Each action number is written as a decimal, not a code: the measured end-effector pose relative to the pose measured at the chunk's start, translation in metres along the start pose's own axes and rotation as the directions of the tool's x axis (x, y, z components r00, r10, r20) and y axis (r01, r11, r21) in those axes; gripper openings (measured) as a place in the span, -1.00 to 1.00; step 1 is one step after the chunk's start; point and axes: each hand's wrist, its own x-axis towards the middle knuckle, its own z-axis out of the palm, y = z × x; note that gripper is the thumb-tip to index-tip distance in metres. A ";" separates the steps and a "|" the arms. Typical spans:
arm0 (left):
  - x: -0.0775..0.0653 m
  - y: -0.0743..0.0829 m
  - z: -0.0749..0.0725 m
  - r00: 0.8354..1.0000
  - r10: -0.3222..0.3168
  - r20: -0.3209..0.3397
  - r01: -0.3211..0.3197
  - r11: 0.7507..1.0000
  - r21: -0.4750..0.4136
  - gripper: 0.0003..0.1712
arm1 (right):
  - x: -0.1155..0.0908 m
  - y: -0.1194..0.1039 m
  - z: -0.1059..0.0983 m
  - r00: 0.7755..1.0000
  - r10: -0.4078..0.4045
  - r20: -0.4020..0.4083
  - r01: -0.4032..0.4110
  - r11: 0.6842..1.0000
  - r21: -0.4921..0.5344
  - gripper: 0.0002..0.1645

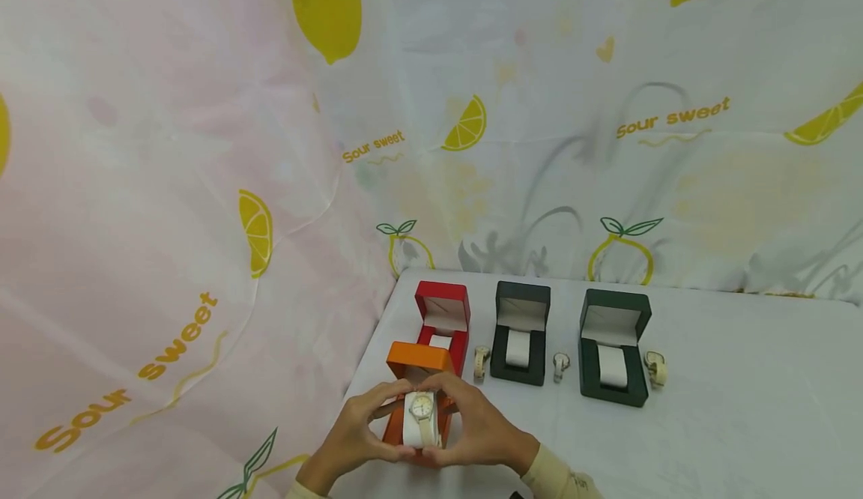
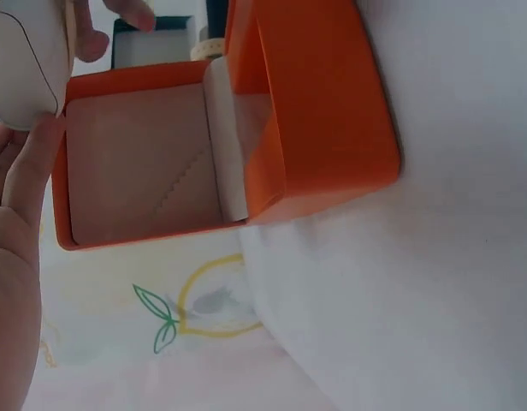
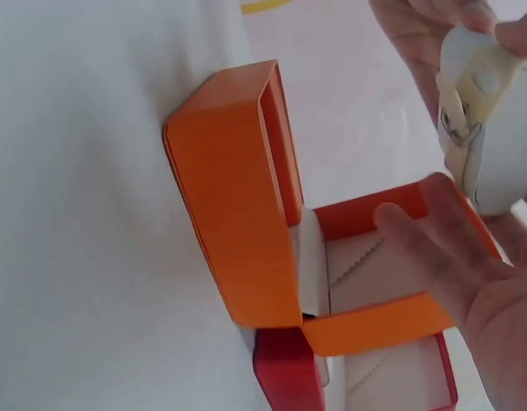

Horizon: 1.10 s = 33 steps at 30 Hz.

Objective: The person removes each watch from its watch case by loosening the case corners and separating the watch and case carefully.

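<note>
A cream-strapped watch point(image 1: 422, 407) is wrapped round a white watch pillow point(image 3: 513, 141), its dial facing up. Both hands hold the pillow between thumbs and fingers above the open orange watch box point(image 2: 332, 103). My left hand point(image 1: 357, 428) grips it from the left, and my right hand point(image 1: 482, 428) from the right. In the right wrist view the strap's buckle point(image 3: 460, 128) shows on the pillow's side, and some right-hand fingers point(image 3: 417, 248) spread out over the box. The pale inside of the orange box shows bare in the left wrist view.
Behind the orange box stands an open red watch box point(image 1: 441, 304). Further right are a black box point(image 1: 522, 304) and a dark green box point(image 1: 615, 319), both open with white pillows. A watch point(image 1: 481, 362), another watch point(image 1: 561, 366) and a third watch point(image 1: 655, 369) lie beside them on the white table point(image 1: 742, 394).
</note>
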 end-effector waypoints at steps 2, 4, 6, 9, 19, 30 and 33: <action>-0.002 -0.003 0.002 1.000 -0.022 -0.002 0.022 1.000 -0.018 -0.18 | 0.000 0.000 0.002 1.000 0.003 0.002 -0.003 1.000 0.011 -0.23; -0.005 -0.006 0.005 0.999 -0.042 0.010 0.042 0.999 -0.031 -0.18 | 0.000 -0.001 0.004 1.000 0.005 0.010 -0.006 1.000 0.027 -0.23; -0.007 -0.010 0.007 0.999 -0.042 0.028 0.043 0.999 -0.033 -0.16 | -0.001 -0.001 0.005 1.000 0.006 0.017 -0.006 0.999 0.041 -0.23; -0.006 -0.014 0.010 0.998 -0.029 0.052 0.031 0.999 -0.034 -0.12 | -0.002 0.000 0.005 1.000 0.001 0.006 -0.002 1.000 0.031 -0.23; 0.001 0.000 0.001 0.999 -0.033 0.030 0.033 0.999 0.004 -0.16 | -0.003 0.005 0.004 0.999 -0.019 -0.043 0.023 0.995 0.097 -0.15; 0.000 -0.003 0.006 1.000 -0.025 0.007 0.025 0.999 0.043 -0.15 | -0.003 0.003 0.001 0.998 -0.063 -0.001 0.063 0.998 -0.017 -0.15; 0.000 -0.004 0.005 1.000 -0.019 0.007 0.018 0.999 0.034 -0.15 | -0.004 0.003 -0.003 0.998 -0.057 0.013 0.057 0.998 0.015 -0.19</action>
